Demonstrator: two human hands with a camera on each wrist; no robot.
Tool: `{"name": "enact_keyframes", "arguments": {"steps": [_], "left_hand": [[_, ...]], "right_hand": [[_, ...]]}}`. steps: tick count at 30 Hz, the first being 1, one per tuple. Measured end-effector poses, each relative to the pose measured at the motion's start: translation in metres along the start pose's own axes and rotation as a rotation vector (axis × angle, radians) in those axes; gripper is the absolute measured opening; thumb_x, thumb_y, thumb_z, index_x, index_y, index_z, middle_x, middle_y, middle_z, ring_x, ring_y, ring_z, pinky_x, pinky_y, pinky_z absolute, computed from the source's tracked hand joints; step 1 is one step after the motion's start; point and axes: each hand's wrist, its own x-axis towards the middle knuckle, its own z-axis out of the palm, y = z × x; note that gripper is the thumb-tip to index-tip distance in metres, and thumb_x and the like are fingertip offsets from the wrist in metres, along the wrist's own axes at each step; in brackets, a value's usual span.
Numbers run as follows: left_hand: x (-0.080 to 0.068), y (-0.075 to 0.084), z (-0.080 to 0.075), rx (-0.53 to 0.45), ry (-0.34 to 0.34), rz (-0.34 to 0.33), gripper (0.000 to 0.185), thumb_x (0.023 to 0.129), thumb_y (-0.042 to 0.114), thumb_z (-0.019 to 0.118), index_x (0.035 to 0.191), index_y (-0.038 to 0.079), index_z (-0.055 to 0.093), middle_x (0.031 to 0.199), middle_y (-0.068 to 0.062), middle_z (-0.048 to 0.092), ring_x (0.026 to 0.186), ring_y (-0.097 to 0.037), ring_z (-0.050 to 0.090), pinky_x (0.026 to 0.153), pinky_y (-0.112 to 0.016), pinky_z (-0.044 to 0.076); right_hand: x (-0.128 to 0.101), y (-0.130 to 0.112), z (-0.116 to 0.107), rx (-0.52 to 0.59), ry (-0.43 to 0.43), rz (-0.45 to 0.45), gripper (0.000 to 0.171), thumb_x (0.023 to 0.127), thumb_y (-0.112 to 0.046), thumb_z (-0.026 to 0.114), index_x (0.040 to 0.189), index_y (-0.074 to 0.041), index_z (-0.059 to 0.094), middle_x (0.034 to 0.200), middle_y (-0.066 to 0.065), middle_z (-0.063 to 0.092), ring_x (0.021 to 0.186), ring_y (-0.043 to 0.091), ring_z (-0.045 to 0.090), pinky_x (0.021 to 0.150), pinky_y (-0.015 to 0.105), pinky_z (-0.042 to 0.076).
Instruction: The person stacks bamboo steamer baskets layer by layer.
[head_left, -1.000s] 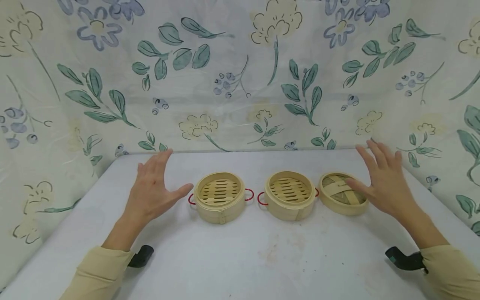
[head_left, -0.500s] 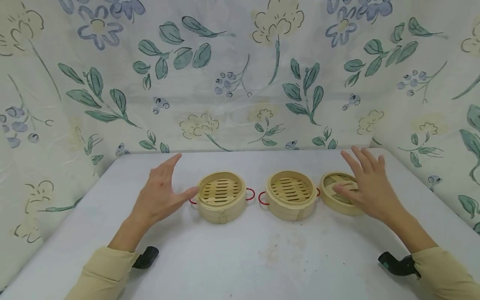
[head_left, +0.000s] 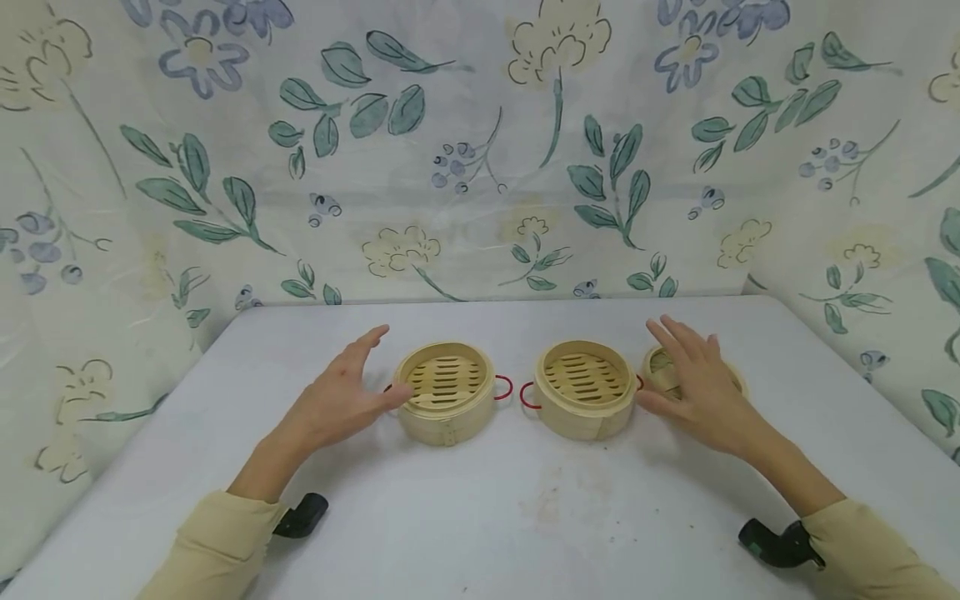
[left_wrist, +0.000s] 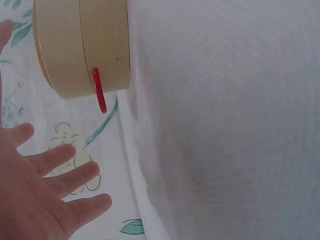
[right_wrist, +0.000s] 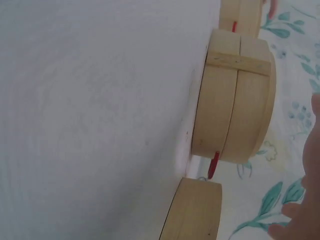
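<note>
The left hand (head_left: 339, 398) sits left of centre in the head view, fingers straight and spread, holding nothing; its thumb reaches toward the near-left rim of the left steamer basket (head_left: 446, 390), which lies just to its right. Whether thumb and rim touch cannot be told. In the left wrist view the fingers (left_wrist: 60, 160) lie open in the lower left, apart from the basket wall (left_wrist: 82, 47) in the upper left.

The right hand (head_left: 697, 390) is right of centre, also open with fingers extended, palm down over the steamer lid (head_left: 660, 367), covering most of it; contact cannot be told. The lid lies directly beneath this hand, so the right hand is plainly the nearer to it, while the right steamer basket (head_left: 585, 387) stands just to the hand's left.

The 2 baskets and the lid form 1 row running left to right across the middle of the frame. All 3 are round, low and of pale bamboo: smooth bent-strip walls, slatted floors, with thin red wire handles (head_left: 504, 387) at the baskets' sides. The lid's edge touches or nearly touches the right basket.

They rest on a white table (head_left: 480, 517), lightly stained near the middle foreground. Floral cloth (head_left: 480, 150) with green leaves hangs behind and at both sides. Beige sleeves (head_left: 217, 546) and black wrist mounts (head_left: 303, 515) show at the lower corners.
</note>
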Motion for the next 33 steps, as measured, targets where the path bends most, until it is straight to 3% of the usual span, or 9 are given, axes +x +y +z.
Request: {"name": "enact_keyframes", "arguments": {"steps": [6, 15, 23, 33], "left_hand": [[0.002, 0.003, 0.006, -0.04, -0.052, 0.017, 0.1, 0.083, 0.069, 0.063, 0.159, 0.028, 0.012, 0.158, -0.014, 0.031, 0.143, -0.041, 0.031, 0.106, -0.068, 0.031], [0.001, 0.008, 0.016, -0.083, -0.12, 0.045, 0.104, 0.08, 0.071, 0.065, 0.158, 0.026, 0.014, 0.159, -0.011, 0.031, 0.141, -0.037, 0.037, 0.104, -0.067, 0.035], [0.0, 0.011, 0.019, -0.079, -0.194, 0.029, 0.111, 0.079, 0.072, 0.065, 0.159, 0.021, 0.009, 0.162, -0.012, 0.023, 0.145, -0.038, 0.03, 0.106, -0.066, 0.033], [0.0, 0.011, 0.02, -0.096, -0.194, 0.032, 0.111, 0.078, 0.067, 0.07, 0.159, 0.02, 0.01, 0.161, -0.015, 0.025, 0.143, -0.04, 0.032, 0.107, -0.065, 0.032]], "right_hand": [[-0.002, -0.003, 0.006, 0.104, -0.088, 0.024, 0.088, 0.092, -0.043, 0.066, 0.159, -0.014, 0.015, 0.161, 0.024, 0.013, 0.145, 0.05, 0.012, 0.113, 0.07, -0.002], [-0.003, -0.005, 0.02, 0.193, -0.189, -0.019, 0.09, 0.091, -0.041, 0.069, 0.159, -0.015, 0.016, 0.161, 0.026, 0.013, 0.146, 0.049, 0.011, 0.111, 0.072, 0.007], [-0.005, -0.01, 0.028, 0.117, -0.225, -0.024, 0.093, 0.088, -0.048, 0.071, 0.157, -0.011, 0.021, 0.158, 0.03, 0.021, 0.145, 0.05, 0.017, 0.114, 0.069, 0.003], [-0.005, -0.015, 0.034, 0.058, -0.179, -0.024, 0.082, 0.088, -0.046, 0.072, 0.151, -0.009, 0.034, 0.151, 0.025, 0.036, 0.142, 0.045, 0.028, 0.114, 0.067, 0.01]]}}
